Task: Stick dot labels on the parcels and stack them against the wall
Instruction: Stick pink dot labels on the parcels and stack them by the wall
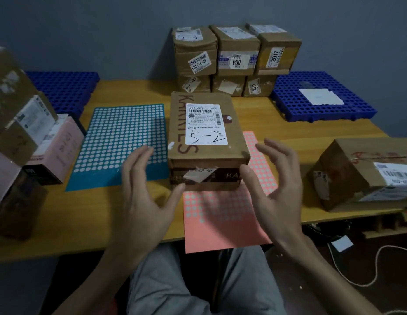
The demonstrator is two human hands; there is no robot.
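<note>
**Parcel flanked by two open hands, ready to be lifted**

The brown cardboard parcel with the white shipping label [207, 142] lies in the middle of the yellow wooden worktop [73, 219], partly on the salmon-pink sheet of dot labels [220, 219]. The left hand [141, 196] and the right hand [279, 185] are held at its two near corners. The fingers [141, 158] are spread and relaxed and nothing is gripped; the thumbs sit just at the front face.

Whether a dot has been stuck on cannot be told (a small pale spot shows beside the shipping label). If so, the lift is judged to be next. The parcel should be gripped on both side walls and raised straight up, so that the pink sheet beneath is not dragged off the edge.

The stack of taped brown parcels [236, 60] stands against the grey wall [107, 30], well behind. The teal sheet of white dot labels [120, 142] lies just left. A tilted brown box [357, 173] and a blue perforated plastic tray [323, 110] are kept to the right, and more boxes [27, 133] are piled to the left. The path straight back appears unobstructed.
</note>
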